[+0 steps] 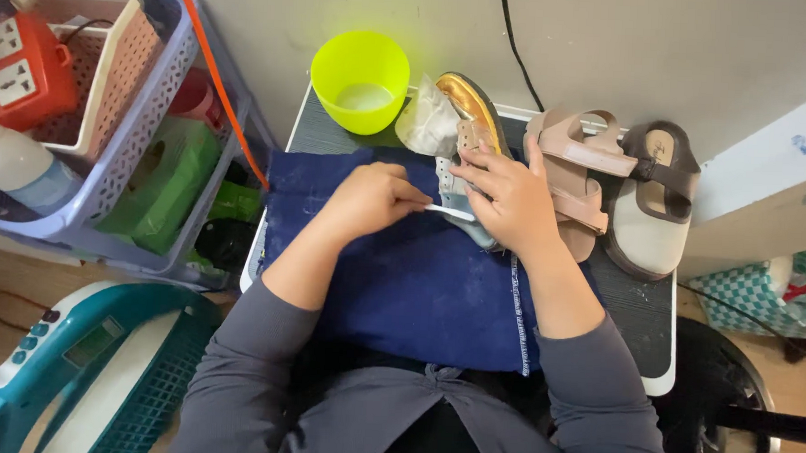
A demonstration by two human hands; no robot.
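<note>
Far left: a lavender plastic basket [120, 164] on a rack, holding an orange socket block [16, 65], a pinkish inner basket [111, 55] and a white bottle [12, 164]. Green packet [165, 180] on the shelf below. Near left, on the floor: a teal and white appliance [80, 366] with a small display.

Centre: a small dark table [639, 309] with a white rim, a navy cloth [410, 281] spread over its left and middle. At the far edge, a lime-green bowl [360, 80] with a little pale liquid in it; a crumpled whitish rag [426, 119] just to its right.

Left hand [368, 198] rests on the cloth, fingers pinched shut on a thin white stick [449, 211], its tip pointing right toward the shoe.

Right hand [508, 199] is clasped over a white shoe with a gold insole [476, 116], steadying it on its side at the cloth's far right edge. The stick's tip meets the shoe just beneath the right hand's fingers.

Right of that: a tan strapped sandal [578, 171], touching the hand's back, then a brown and grey sandal [653, 201] beside it, both on bare tabletop.

Far right: a teal checked fabric [771, 297], low down.
</note>
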